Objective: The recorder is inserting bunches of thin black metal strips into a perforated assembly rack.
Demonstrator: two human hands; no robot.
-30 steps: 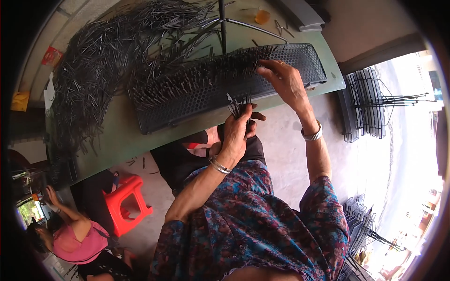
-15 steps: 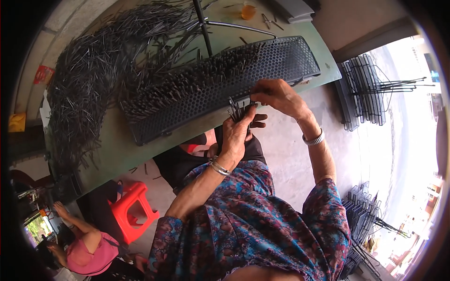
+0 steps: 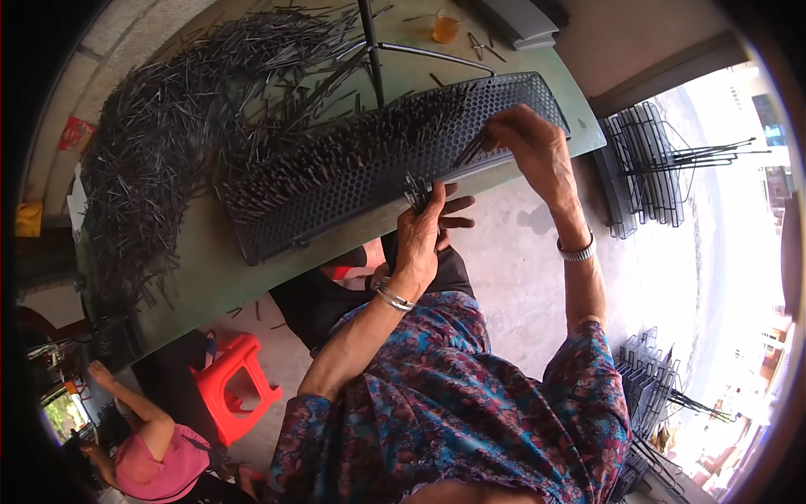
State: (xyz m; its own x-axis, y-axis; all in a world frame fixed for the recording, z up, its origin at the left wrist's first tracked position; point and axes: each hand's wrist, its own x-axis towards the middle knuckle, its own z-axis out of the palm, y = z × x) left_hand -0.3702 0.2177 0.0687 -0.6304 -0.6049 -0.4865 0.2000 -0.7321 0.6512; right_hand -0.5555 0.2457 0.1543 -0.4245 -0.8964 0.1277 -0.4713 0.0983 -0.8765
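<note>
A long black perforated panel (image 3: pixel 525 97) lies slantwise along the table's near edge. Many short dark strips (image 3: pixel 336 164) stand upright in its holes, mostly from the left end to past the middle. My left hand (image 3: pixel 418 244), just off the panel's front edge, clasps a bunch of thin dark strips (image 3: pixel 415 193) between thumb and palm, its other fingers partly spread. Over the panel's right part, my right hand (image 3: pixel 537 151) pinches a thin dark strip (image 3: pixel 472 151) that points down toward the holes. Whether its tip touches the panel I cannot tell.
A big heap of dark strips (image 3: pixel 159 143) covers the green table's (image 3: pixel 201 294) left side. A black upright pole (image 3: pixel 370 50) stands behind the panel, near a cup of amber liquid (image 3: pixel 446 30). Black wire racks (image 3: pixel 651 164) stand at right. A person in pink (image 3: pixel 159 462) is beside a red stool (image 3: pixel 239 391).
My right hand has moved from beside the left hand up and right, over the panel, with a thin dark strip in its fingers. The left hand keeps its bunch in nearly the same place.
</note>
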